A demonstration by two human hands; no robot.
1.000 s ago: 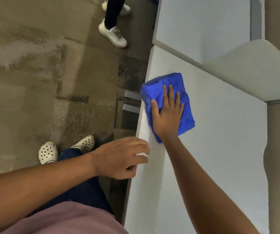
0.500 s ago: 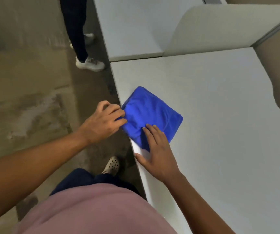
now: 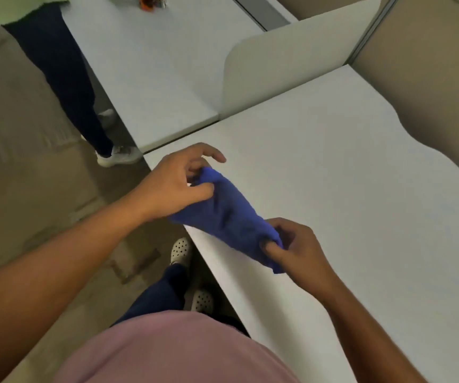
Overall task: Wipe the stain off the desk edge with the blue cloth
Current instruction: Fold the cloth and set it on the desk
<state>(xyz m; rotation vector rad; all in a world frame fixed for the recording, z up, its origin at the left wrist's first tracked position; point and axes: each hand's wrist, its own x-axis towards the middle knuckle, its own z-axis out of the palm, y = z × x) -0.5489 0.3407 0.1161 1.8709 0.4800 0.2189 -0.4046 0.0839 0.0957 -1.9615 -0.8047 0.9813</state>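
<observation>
The blue cloth (image 3: 229, 217) is bunched into a long roll, stretched between both hands just over the front-left edge of the white desk (image 3: 347, 189). My left hand (image 3: 180, 181) pinches its far end between thumb and fingers. My right hand (image 3: 297, 247) grips its near end, with a corner hanging below the fingers. The desk edge (image 3: 211, 255) runs diagonally under the cloth. I see no stain on the visible edge.
A second white desk (image 3: 145, 67) joins at the far side, with a curved divider panel (image 3: 292, 59) between them. Another person's dark trouser legs and white shoe (image 3: 118, 156) stand by the corner. Beige partition walls (image 3: 430, 78) close the right side.
The cloth lay flat on the desk under my right hand. Now both hands have lifted and gathered it into a roll. My left hand moved from the desk edge onto the cloth.
</observation>
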